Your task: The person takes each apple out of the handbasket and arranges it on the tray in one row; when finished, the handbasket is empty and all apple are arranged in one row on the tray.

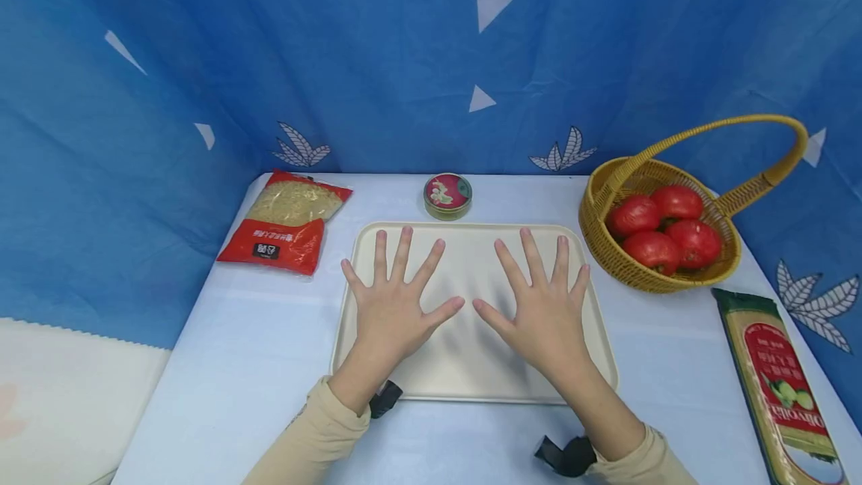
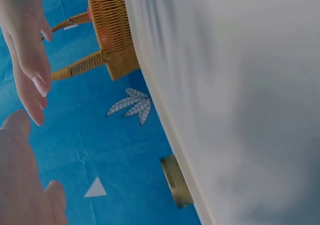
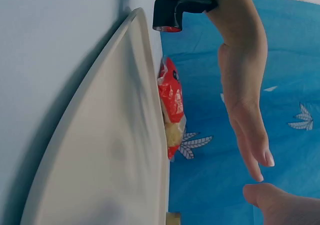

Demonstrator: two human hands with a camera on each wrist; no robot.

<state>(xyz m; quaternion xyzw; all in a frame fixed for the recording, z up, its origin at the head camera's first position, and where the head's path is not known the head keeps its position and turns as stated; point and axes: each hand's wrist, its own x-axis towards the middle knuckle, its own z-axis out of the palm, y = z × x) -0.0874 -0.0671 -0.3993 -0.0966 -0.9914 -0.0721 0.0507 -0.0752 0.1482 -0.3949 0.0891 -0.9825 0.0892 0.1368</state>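
Observation:
Both hands are held over a cream rectangular tray [image 1: 471, 388] on the white table, palms down with fingers straight and spread wide. My left hand [image 1: 392, 309] is above the tray's left half, my right hand [image 1: 547, 313] above its right half. The two thumbs point toward each other with a small gap between them. Neither hand holds anything. From the right wrist view, the left hand [image 3: 245, 85] appears raised off the tray [image 3: 100, 135]. The left wrist view shows the right hand [image 2: 25, 50] likewise apart from the tray.
Behind the tray stands a small round tin [image 1: 447, 197]. A red packet [image 1: 283, 223] with pale contents lies at the back left. At the right, a wicker basket [image 1: 606, 242] holds several red fruits [image 1: 694, 243], its handle upright. A long green-ended package [image 1: 774, 388] lies at the right edge.

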